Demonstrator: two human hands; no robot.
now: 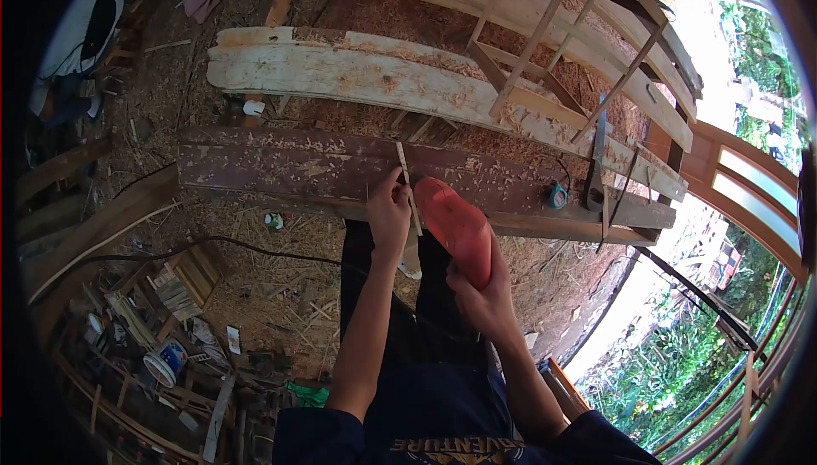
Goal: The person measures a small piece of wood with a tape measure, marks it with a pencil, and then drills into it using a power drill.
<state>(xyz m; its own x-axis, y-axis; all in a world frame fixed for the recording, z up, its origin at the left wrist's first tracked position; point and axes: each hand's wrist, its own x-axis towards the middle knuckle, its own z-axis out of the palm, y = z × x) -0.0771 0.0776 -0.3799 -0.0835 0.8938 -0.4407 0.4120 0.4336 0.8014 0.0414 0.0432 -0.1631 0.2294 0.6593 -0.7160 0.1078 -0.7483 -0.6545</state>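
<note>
My left hand [389, 216] pinches a thin pale wooden strip [402, 157], which lies crosswise over a dark brown bench plank [289, 167] and sticks out past its near edge. Just to the right, my right hand [485, 299] is wrapped round the near end of a long, rounded red tool [458, 228]. I cannot tell what kind of tool it is. Its far end sits close beside the strip, above the plank's near edge. Wood shavings are scattered over the plank.
Beyond the bench lie long pale boards [340, 74] and a slatted wooden frame [545, 39]. A small blue round object [557, 195] rests at the plank's right. A black cable [255, 248] crosses the shaving-strewn floor. At far left a person [77, 48] is partly visible, above a white bucket [164, 363].
</note>
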